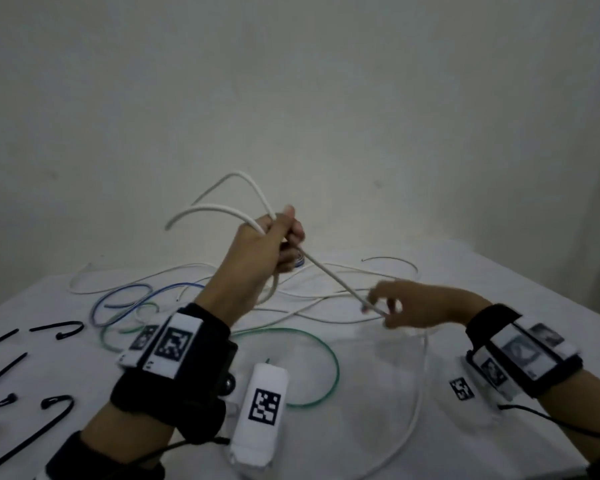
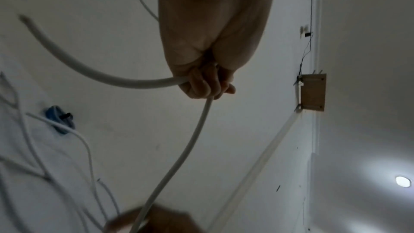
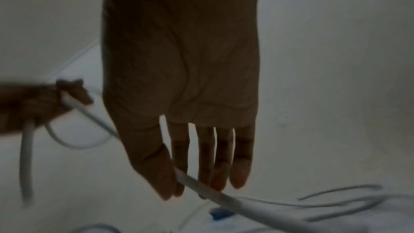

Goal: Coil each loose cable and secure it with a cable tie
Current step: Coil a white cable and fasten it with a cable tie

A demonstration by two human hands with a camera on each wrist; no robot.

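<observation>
The left hand (image 1: 271, 251) is up in the air over the middle of the tabletop (image 1: 413, 393). Its fingers are curled tight around a thick white cable (image 1: 329, 275). Two loops of this cable stick out of the fist toward 11 o'clock. One straight piece runs from the fist down toward 4 o'clock to the right hand (image 1: 395, 303). The right hand pinches that piece between its thumb and first finger, and its other fingers are spread out straight. Past the right hand the cable drops and curves along the tabletop toward 6 o'clock.

More cables lie loose on the tabletop: a green cable (image 1: 326, 355) near the middle, a blue cable (image 1: 118, 299) at 9 o'clock, and thin white ones. Black cable ties (image 1: 56, 329) lie at 8 o'clock.
</observation>
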